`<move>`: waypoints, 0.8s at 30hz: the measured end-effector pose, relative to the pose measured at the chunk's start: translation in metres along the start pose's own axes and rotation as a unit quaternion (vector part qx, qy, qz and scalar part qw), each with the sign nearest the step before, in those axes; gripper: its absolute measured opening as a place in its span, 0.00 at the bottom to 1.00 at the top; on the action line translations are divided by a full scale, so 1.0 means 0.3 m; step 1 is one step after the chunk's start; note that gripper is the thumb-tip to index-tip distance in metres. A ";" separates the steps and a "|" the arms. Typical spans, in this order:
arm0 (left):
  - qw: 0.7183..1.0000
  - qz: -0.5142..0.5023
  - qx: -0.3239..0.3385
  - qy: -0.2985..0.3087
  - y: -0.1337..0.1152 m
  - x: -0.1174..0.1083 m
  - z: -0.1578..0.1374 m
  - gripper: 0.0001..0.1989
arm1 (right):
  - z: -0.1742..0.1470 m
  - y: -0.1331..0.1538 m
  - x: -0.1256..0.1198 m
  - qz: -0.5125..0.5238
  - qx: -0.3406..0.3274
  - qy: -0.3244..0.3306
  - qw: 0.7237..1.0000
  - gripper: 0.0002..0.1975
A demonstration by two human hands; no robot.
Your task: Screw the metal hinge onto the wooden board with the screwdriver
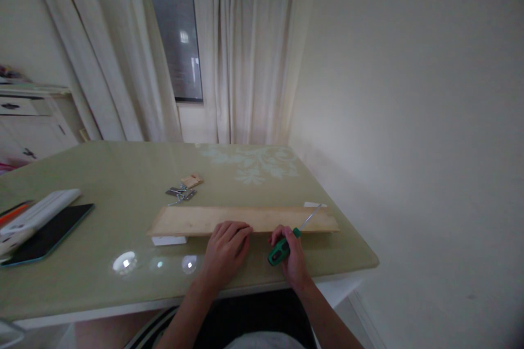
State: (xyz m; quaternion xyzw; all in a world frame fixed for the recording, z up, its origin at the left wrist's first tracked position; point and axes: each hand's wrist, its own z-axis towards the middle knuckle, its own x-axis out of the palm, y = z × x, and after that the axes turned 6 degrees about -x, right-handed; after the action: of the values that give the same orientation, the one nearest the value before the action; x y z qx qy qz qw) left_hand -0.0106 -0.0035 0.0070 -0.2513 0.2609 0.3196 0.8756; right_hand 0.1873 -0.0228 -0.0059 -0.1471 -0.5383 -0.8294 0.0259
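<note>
Your left hand (pixel 229 240), its grip unclear, is touching the crosswise long pale-wood board (pixel 188 221) midway, your right hand (pixel 292 259) clasping the green-handled metal screwdriver (pixel 279 251) rightward.

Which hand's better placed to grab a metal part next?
Probably the left hand: it rests at the near edge of the board, no tool visible in it, and the metal parts lie on its side. The right hand holds the screwdriver.

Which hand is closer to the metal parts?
Left. The left hand is on the board's near edge, right of the metal parts and closer to the body. The right hand, holding the screwdriver, is farther right.
</note>
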 end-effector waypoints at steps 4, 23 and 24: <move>1.000 0.002 -0.007 -0.014 0.009 0.007 -0.002 0.08 | 0.000 -0.012 -0.007 -0.004 -0.004 0.004 1.000 0.30; 0.999 -0.002 -0.032 0.006 0.023 0.006 -0.011 0.10 | -0.004 -0.015 -0.012 -0.038 0.010 -0.002 0.999 0.31; 0.999 0.008 -0.038 0.005 0.029 -0.001 -0.011 0.11 | -0.003 -0.010 -0.019 -0.047 0.013 0.010 0.999 0.32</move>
State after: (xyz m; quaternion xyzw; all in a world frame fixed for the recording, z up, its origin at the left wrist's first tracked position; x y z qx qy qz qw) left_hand -0.0178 0.0000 0.0024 -0.2836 0.2550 0.3347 0.8617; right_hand 0.1920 -0.0229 -0.0106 -0.1129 -0.5554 -0.8239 -0.0058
